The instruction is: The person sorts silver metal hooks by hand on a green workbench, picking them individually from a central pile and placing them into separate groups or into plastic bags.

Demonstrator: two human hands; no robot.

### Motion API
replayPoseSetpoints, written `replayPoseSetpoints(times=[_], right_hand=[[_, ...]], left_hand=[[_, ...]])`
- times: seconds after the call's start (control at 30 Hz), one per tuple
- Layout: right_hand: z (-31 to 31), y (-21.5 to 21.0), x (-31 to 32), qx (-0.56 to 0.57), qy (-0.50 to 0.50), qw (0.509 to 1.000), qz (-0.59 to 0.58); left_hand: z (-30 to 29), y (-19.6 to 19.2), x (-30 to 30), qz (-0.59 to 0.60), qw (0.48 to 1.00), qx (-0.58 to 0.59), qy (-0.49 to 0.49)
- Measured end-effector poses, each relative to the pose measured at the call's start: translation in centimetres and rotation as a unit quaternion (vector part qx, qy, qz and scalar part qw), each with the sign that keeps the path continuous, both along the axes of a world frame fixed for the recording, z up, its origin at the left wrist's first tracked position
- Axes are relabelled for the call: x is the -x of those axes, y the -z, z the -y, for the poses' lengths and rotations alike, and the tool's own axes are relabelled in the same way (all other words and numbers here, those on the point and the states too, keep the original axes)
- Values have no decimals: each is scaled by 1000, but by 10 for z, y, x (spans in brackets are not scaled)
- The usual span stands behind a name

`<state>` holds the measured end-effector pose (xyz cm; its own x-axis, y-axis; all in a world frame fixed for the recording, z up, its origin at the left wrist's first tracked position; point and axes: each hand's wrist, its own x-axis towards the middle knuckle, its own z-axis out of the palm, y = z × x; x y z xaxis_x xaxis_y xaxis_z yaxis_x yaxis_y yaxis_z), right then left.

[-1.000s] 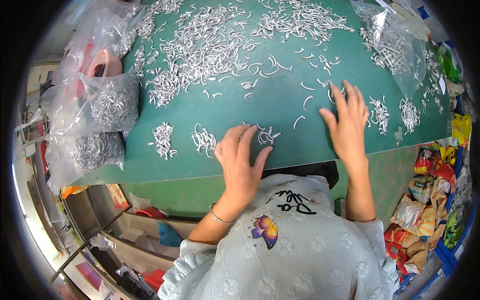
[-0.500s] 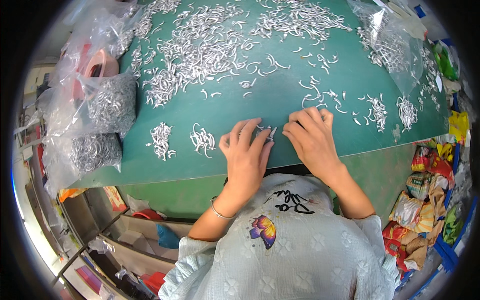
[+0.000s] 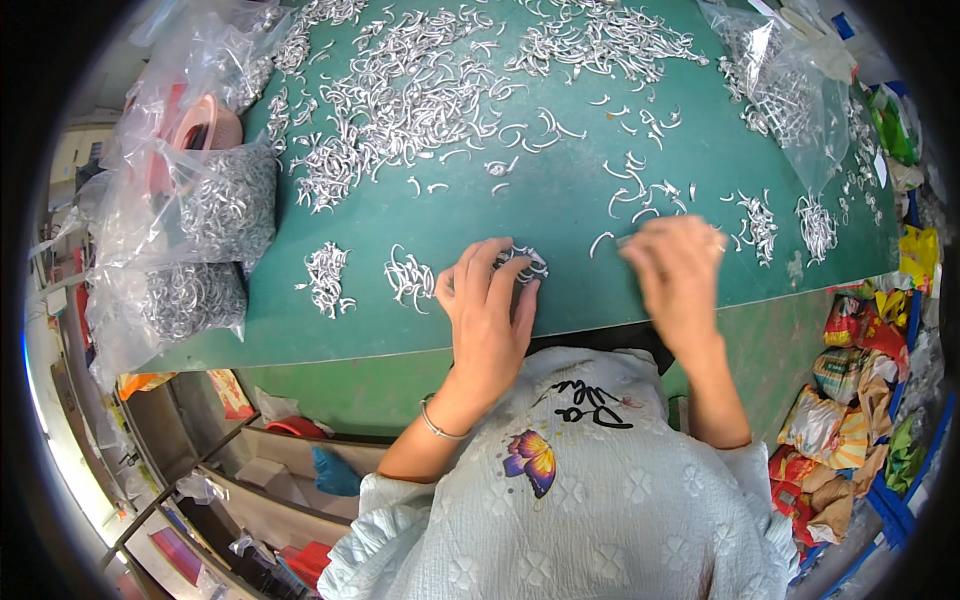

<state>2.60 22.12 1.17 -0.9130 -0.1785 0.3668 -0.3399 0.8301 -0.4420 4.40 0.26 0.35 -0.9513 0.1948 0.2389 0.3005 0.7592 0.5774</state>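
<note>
Four fingers (image 3: 483, 268) of the left hand (image 3: 487, 303) arch loosely around a small cluster of curved grey pieces (image 3: 535, 262), the thumb set a little apart from the index fingertip. They partly hide the cluster, so whether one piece is pinched is unclear. The right hand (image 3: 680, 280) has its fingers bent but blurred, and I can't make out whether they grip anything; it is near a loose curved piece (image 3: 600, 244) and a scatter of others (image 3: 640, 190).

Each piece looks light, stiff and smooth, probably metal, unlikely to break but apt to slide or hook onto its neighbours. The middle of the curve seems the best hold, between thumb and index fingertip.

Further out on the green desk (image 3: 580, 290), two small piles lie left of the left hand, the nearer (image 3: 409, 280) just beside it; two more (image 3: 758, 228) lie right of the right hand. Beyond spreads a broad heap (image 3: 410, 105), with filled clear bags (image 3: 228, 205) at the left edge.
</note>
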Motion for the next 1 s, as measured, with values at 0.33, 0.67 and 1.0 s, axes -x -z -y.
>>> replayPoseSetpoints(times=[0.33,0.67,1.0], right_hand=[[-89,12,2,-105,278,953,-54],[7,19,18,49,-11,998,30],[-27,-1,14,40,79,990,106]], left_hand=[[-6,1,6,0,999,38,-1],[-3,7,7,-9,999,19,-42],[-51,-3,22,36,996,-68,51]])
